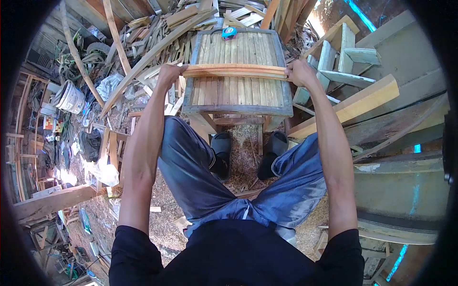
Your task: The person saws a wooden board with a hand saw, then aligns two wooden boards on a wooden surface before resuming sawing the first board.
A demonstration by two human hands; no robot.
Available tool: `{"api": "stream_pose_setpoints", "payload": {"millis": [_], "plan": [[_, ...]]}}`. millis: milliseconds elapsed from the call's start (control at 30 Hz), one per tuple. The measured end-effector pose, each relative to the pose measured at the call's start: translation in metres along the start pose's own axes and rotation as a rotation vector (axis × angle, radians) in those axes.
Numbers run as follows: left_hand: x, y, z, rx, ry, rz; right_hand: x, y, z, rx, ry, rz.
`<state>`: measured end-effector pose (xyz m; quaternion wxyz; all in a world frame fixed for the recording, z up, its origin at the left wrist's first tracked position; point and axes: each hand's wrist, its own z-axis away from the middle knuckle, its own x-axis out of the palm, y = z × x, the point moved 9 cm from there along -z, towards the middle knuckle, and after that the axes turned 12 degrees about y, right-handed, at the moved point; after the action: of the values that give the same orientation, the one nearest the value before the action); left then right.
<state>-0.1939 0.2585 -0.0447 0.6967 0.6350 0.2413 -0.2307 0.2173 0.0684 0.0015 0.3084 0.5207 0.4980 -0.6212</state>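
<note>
Head view: the left hand (171, 75) and right hand (301, 73) grip opposite ends of a wooden strip (234, 70) over the slatted table (238, 97) — resting or lifted, I cannot tell — and an uneven hold could let one end slip and knock the tape measure (229, 33).

Strip (236, 71) across the table (238, 97), tape measure (229, 33) at its far edge.
The strip spans the table's middle from left side to right; whether it touches the top cannot be told. The left hand (170, 75) is at the table's left edge, the right hand (301, 73) at its right. Scrap wood (179, 40) lies behind and left of the table, a bucket (71, 97) well to its left, a plank (362, 101) to its right.
</note>
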Motion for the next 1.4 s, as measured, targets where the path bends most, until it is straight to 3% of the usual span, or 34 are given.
{"api": "stream_pose_setpoints", "payload": {"millis": [900, 1033, 1233, 1300, 1400], "plan": [[0.003, -0.014, 0.004, -0.220, -0.039, 0.145, -0.006, -0.004, 0.005, -0.016, -0.011, -0.026], [0.005, -0.017, 0.000, -0.218, -0.027, 0.135, -0.001, -0.001, 0.001, -0.013, 0.003, -0.044], [0.001, -0.003, 0.000, -0.062, -0.011, -0.029, 0.000, 0.001, -0.001, -0.028, 0.000, -0.030], [-0.005, 0.005, -0.001, 0.005, 0.040, -0.265, -0.003, 0.001, 0.000, -0.006, 0.028, -0.071], [-0.008, 0.006, 0.002, -0.040, 0.039, -0.182, -0.005, -0.002, 0.001, 0.001, 0.020, -0.075]]}}
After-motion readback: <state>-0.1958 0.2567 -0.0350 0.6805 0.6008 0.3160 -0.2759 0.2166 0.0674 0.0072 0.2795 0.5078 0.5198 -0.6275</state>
